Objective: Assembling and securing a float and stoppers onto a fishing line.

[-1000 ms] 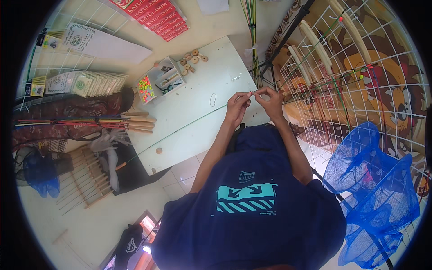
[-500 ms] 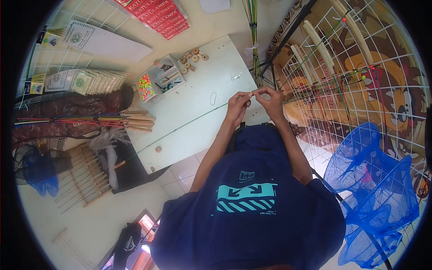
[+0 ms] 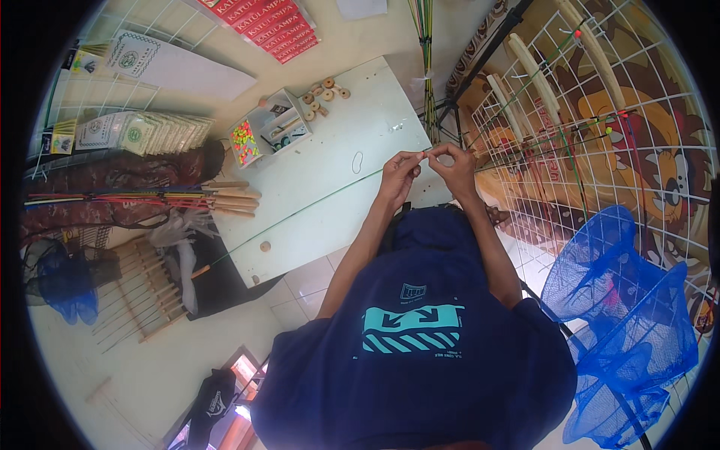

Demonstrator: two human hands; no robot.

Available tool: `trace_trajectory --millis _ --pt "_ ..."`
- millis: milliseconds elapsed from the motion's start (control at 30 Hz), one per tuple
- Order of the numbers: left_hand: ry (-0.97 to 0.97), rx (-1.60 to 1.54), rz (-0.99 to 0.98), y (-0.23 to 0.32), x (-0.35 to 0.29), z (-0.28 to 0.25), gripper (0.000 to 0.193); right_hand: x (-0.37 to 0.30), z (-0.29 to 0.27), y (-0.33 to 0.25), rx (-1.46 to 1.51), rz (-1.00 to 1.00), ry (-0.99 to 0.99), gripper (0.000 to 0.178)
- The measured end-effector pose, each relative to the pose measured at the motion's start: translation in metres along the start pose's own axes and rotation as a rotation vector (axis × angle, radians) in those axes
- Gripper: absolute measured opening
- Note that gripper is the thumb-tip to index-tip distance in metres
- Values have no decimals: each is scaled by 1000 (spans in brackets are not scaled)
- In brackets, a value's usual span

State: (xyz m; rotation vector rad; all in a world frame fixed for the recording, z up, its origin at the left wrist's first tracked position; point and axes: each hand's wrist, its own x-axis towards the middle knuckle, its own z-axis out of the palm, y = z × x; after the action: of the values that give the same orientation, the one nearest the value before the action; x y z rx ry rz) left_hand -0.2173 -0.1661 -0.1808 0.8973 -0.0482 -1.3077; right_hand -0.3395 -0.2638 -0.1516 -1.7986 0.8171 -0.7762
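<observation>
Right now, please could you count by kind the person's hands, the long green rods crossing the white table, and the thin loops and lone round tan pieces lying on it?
Hands, left hand and right hand: 2
Long green rod: 1
Thin loop: 1
Lone round tan piece: 1
Total: 5

Rod point(image 3: 300, 215) across table point(image 3: 315, 240) — spools point(image 3: 328, 95) behind, nets point(image 3: 600, 244) to right

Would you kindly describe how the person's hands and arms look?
The left hand and right hand are bare, with no gloves, watch or jewellery visible. The forearms are uncovered; the navy shirt has short, loose sleeves.
</observation>
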Motion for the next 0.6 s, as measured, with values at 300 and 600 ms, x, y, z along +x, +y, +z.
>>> trace_trajectory --millis 300,600 --pt "-6 -13 9 -1 2 -1 10 1 0 -1 22 -6 3 10" --pt "-7 25 6 -2 2 -3 11 1 -1 -2 -37 -19 3 10"
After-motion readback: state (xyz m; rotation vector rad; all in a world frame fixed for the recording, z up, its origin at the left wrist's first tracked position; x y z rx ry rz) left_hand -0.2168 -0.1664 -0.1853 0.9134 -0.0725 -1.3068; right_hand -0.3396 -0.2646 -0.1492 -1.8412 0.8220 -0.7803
